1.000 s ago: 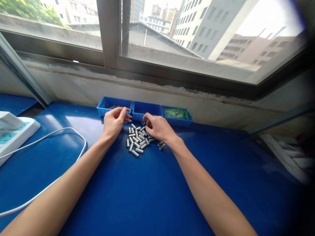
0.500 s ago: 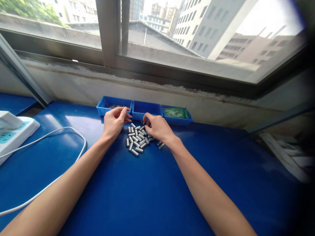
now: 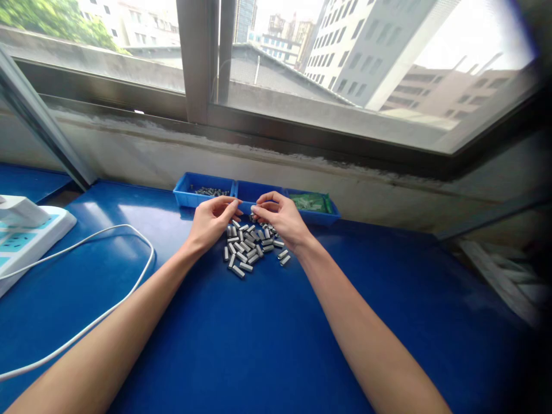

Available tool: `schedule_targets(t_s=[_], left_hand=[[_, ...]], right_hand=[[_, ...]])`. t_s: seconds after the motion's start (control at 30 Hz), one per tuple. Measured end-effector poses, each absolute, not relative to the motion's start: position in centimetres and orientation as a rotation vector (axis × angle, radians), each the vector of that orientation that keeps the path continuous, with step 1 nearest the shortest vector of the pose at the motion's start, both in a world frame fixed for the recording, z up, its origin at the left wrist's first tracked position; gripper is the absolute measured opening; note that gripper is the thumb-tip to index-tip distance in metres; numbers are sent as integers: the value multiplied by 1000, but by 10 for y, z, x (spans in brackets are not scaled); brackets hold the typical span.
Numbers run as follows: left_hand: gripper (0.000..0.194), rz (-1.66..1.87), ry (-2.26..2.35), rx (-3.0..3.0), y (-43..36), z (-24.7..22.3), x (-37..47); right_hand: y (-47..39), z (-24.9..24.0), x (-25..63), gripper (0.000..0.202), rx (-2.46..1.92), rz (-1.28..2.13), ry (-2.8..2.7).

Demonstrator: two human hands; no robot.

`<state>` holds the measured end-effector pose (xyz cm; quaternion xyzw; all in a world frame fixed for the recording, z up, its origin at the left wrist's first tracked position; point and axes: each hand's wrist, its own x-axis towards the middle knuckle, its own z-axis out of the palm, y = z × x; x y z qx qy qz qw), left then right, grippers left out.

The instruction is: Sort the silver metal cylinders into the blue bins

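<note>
We pinched a small metal piece [image 3: 253,210] between the thumb and forefinger of our right hand [image 3: 284,218], the other fingers curled above it. Our left hand [image 3: 211,220] faced it just across, thumb and forefinger tips drawn together; we could not tell whether anything sat between them. Below and between our hands, a loose pile of short metal cylinders [image 3: 246,244] lay on the blue tabletop [image 3: 259,333], most of them on their sides and pointing in many directions, with a couple near our right wrist, just beside the main group.

Behind our hands, three blue bins stood in a row. The left bin [image 3: 185,198] held a heap of small dark metal parts [image 3: 211,191]; the middle bin [image 3: 254,188] was partly hidden by our fingers; the right bin [image 3: 319,218] held green plastic packaging [image 3: 311,202].

To our left, a white cable [image 3: 142,276] curved across the tabletop near a white power strip [image 3: 43,238], on which a white plug [image 3: 21,211] sat. Beyond the bins rose a pale, rough wall [image 3: 142,146] and a dark-framed window [image 3: 196,69], through which we saw buildings [image 3: 366,46] and green foliage [image 3: 56,26].
</note>
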<state>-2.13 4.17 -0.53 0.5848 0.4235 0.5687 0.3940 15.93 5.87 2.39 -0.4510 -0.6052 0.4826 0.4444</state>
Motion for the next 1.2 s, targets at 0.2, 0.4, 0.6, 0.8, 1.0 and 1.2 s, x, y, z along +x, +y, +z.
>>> schedule_targets(t_s=[0.2,0.4,0.6,0.8,1.0,1.2], left_hand=[[43,1339,957,1581,35,-5,-17],[36,1408,1025,1558,42,-13,-20],[36,1680,1125,1245,52,-10,-27],[51,1776,1059,914,54,-8,-29],[42,1727,1065,1045,53,-8,-26],[35,1678,1117,1166,52,-9,-26]], right_hand=[[54,24,156,41,-1087,1446,-1261],[53,28,155,24,-1135,1299,-1443],[57,34,168,7,-1313,730,-1871],[55,24,170,11,-1449,315,-2181],[52,15,164,13,-1528,96,-2262],[55,6,164,11,-1516,92,-2227]])
